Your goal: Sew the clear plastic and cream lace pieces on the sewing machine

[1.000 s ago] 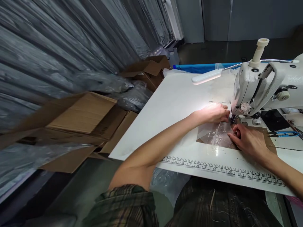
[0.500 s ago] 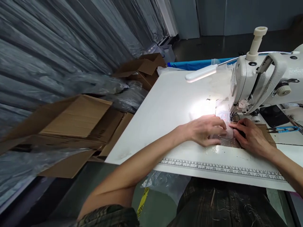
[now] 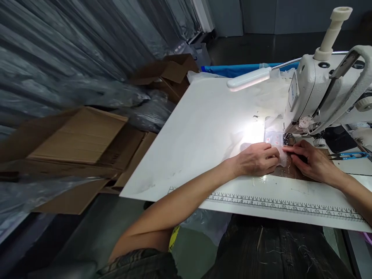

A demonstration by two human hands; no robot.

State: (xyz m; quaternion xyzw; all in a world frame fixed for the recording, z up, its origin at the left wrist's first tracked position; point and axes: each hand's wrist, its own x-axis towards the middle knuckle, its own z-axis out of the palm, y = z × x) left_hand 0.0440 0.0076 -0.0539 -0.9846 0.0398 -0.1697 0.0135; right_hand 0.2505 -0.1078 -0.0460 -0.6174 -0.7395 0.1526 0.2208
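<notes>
A thin, see-through white piece of fabric [image 3: 274, 138] with small red marks lies under the needle area of the white sewing machine [image 3: 305, 91]. My left hand [image 3: 258, 159] is closed on its left side, fingers bent together and knuckles up. From the right, my right hand [image 3: 312, 161] lies low on the machine bed, its index fingertip on the fabric's right edge just in front of the presser foot [image 3: 287, 139]. Its thumb is apart from that finger. The brown plate [image 3: 299, 172] shows partly beneath the hands.
Blue thread snips [image 3: 348, 155] lie right of my right hand. A lamp [image 3: 249, 79] lights the white table [image 3: 186, 135], whose front edge bears a printed ruler [image 3: 261, 203]. Open cardboard boxes [image 3: 78, 135] and plastic sheeting stand to the left.
My left hand's fingers have drawn together on the fabric. My right index fingertip has come slightly nearer the presser foot. The whole view has shifted, with the machine now larger.
</notes>
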